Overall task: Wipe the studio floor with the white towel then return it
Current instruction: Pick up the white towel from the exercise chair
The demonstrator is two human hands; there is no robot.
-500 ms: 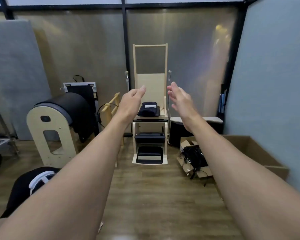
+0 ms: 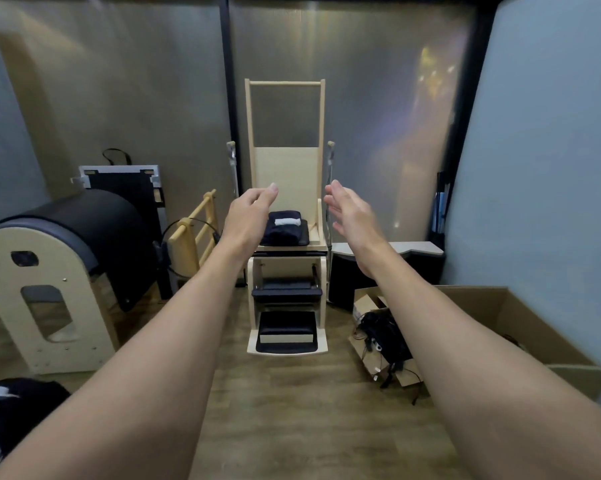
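Both arms stretch fwd from the bottom corners toward a tall wooden chair (image 2: 286,216) standing at 12 o'clock against the frosted wall panels. Left hand (image 2: 249,213) is open, fingers loosely curved, holding nothing; in the pic it overlaps the left edge of the chair seat. Right hand (image 2: 349,211) is also open w/ fingers spread, empty, at approx the same height, in front of the chair's right rail. On the seat between the two hands sits a dark folded bundle (image 2: 285,230), and the white towel (image 2: 287,222) lies folded small on top of it, touching neither hand. Below the seat the chair has a dark padded step (image 2: 287,292) and a lower dark footplate (image 2: 287,336) resting on the wood floor (image 2: 292,410). At 9 o'clock stands a rounded barrel (image 2: 60,271) w/ cream sides and a black padded top; behind it a black board in a pale frame (image 2: 122,185) leans on the wall, and a small wooden ladder rack (image 2: 195,230) sits between barrel and chair. At 3 o'clock a large open cardboard box (image 2: 541,341) rests by the grey wall, w/ a smaller box of black cables (image 2: 384,336) just beside it on the floor. A black-and-white item (image 2: 11,407) shows at 8 o'clock; can't tell what it is.
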